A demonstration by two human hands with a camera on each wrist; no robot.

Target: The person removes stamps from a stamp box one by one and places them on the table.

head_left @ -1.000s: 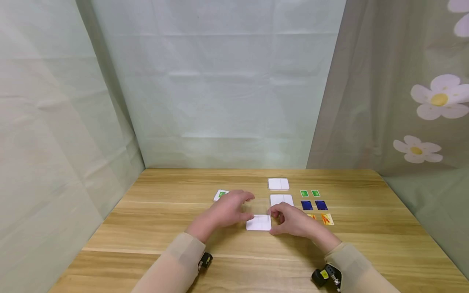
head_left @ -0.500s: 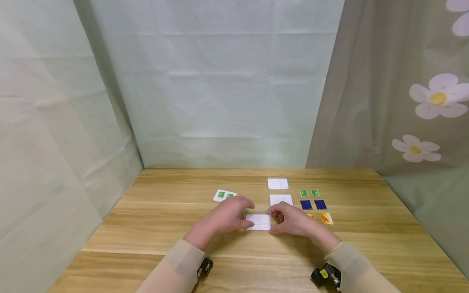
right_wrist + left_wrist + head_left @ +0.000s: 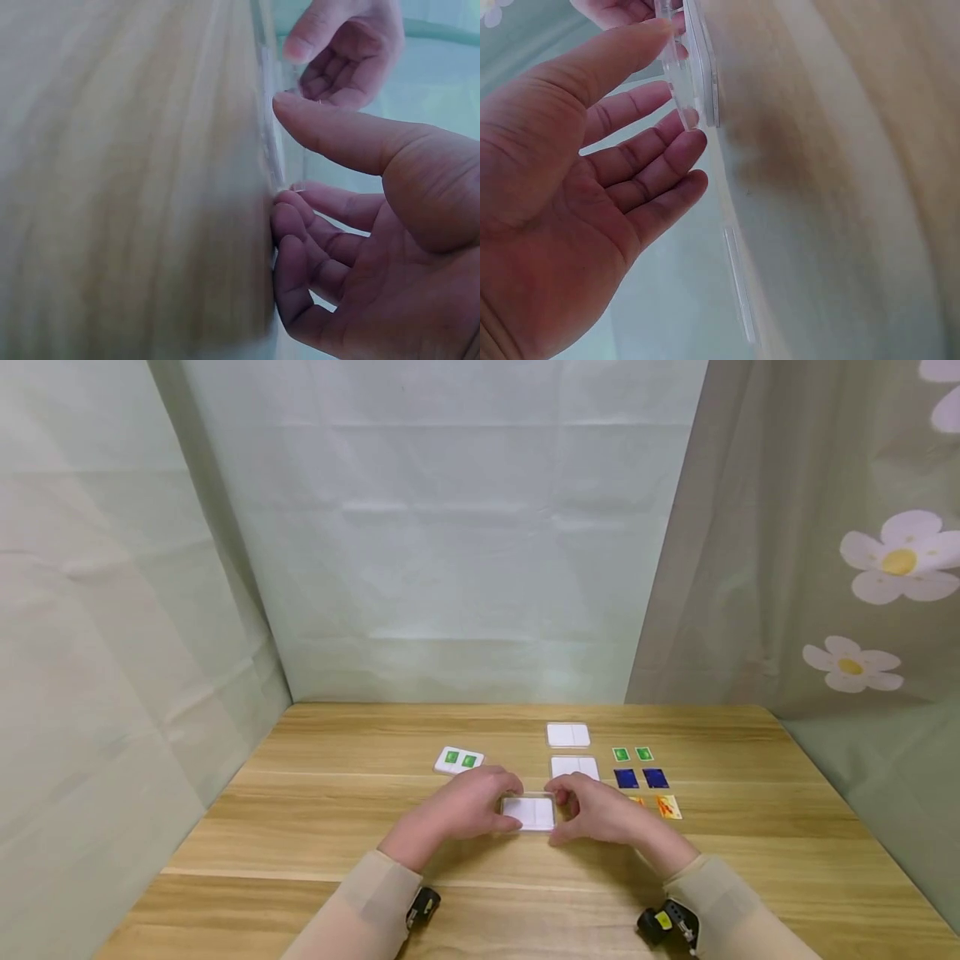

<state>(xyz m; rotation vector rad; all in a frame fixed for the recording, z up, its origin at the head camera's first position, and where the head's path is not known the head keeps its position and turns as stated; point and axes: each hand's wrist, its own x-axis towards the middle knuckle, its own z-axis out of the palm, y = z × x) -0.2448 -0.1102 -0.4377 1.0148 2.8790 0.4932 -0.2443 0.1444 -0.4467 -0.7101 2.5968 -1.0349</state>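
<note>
A small flat white-and-clear plastic case (image 3: 529,814) with a line down its middle lies on the wooden table between both hands. Over its white part is a clear plastic cover (image 3: 676,75), slightly apart from it in the left wrist view. My left hand (image 3: 471,803) holds the cover's left end, thumb on the near side and fingers on the far side. My right hand (image 3: 600,810) is at the other end, thumb (image 3: 300,112) at the near edge and curled fingers at the far corner.
Two similar white cases (image 3: 568,735) lie behind the hands. A white case with two green pictures (image 3: 459,760) lies at the back left. Small green, dark blue cards (image 3: 656,778) and orange cards (image 3: 669,807) lie in rows to the right. Curtains (image 3: 465,568) border the table (image 3: 360,743).
My left hand has lowered toward the case together with the clear cover, which now lies nearly level over the white part. My right hand has stayed almost in place.
</note>
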